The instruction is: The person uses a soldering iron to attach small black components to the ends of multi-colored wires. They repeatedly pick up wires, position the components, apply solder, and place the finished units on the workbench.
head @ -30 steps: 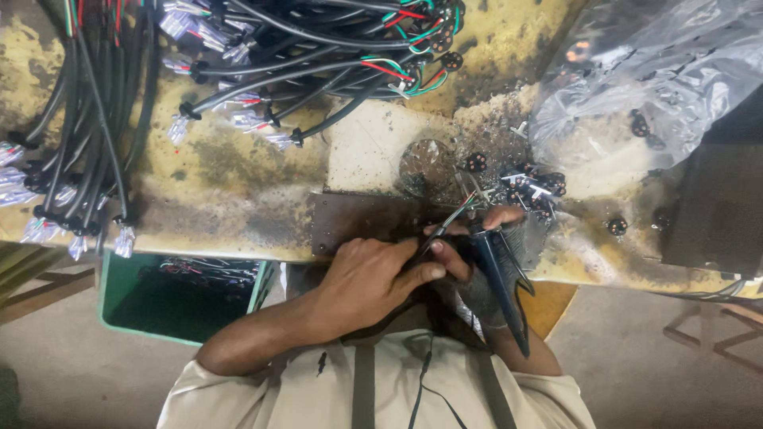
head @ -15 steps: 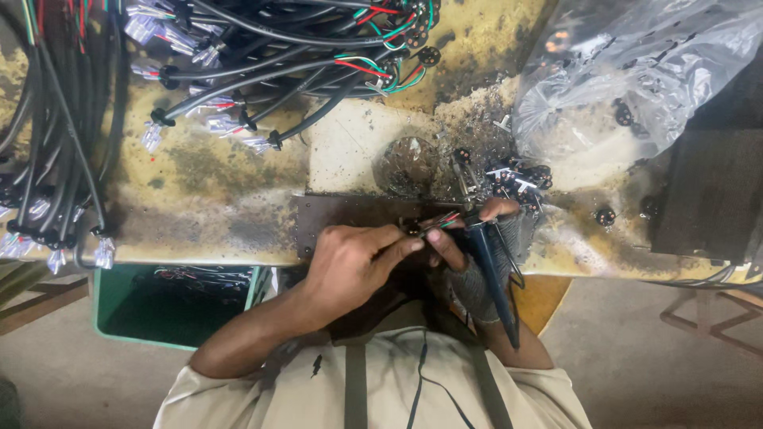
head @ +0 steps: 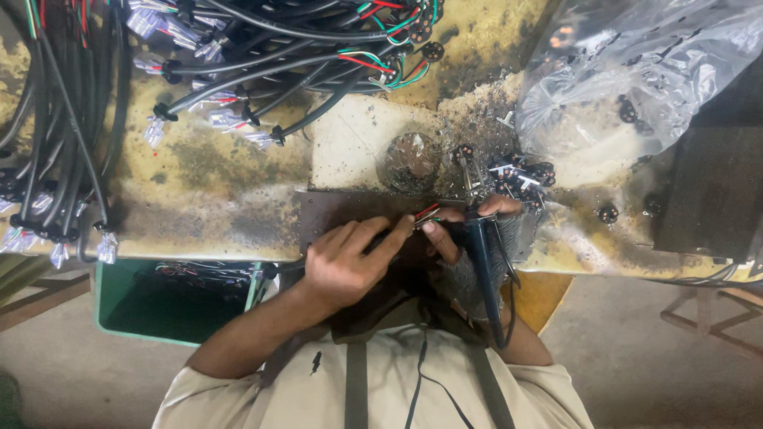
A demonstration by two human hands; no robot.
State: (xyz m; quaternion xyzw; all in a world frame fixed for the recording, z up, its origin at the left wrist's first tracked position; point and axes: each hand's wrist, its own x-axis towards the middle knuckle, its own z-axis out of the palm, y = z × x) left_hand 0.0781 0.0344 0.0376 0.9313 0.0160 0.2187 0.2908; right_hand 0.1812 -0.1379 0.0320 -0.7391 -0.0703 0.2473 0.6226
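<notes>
1. The left hand [head: 350,266] pinches the end of a cable [head: 425,213] at the near edge of the bench [head: 222,183], its red and green wires sticking out between the fingertips.
2. The right hand [head: 477,238] is closed round a soldering iron [head: 483,262], tip pointing at those wires; the joint looks to be in progress, not finished.
3. Many black cables [head: 262,56] with clear plugs lie heaped at the far left; whether they are done, I cannot tell.
4. Small black connectors [head: 520,175] sit loose just beyond the right hand.
5. A clear plastic bag [head: 636,71] at the far right holds a few more connectors.
6. A green bin [head: 179,306] under the bench holds cables, dimly seen.
</notes>
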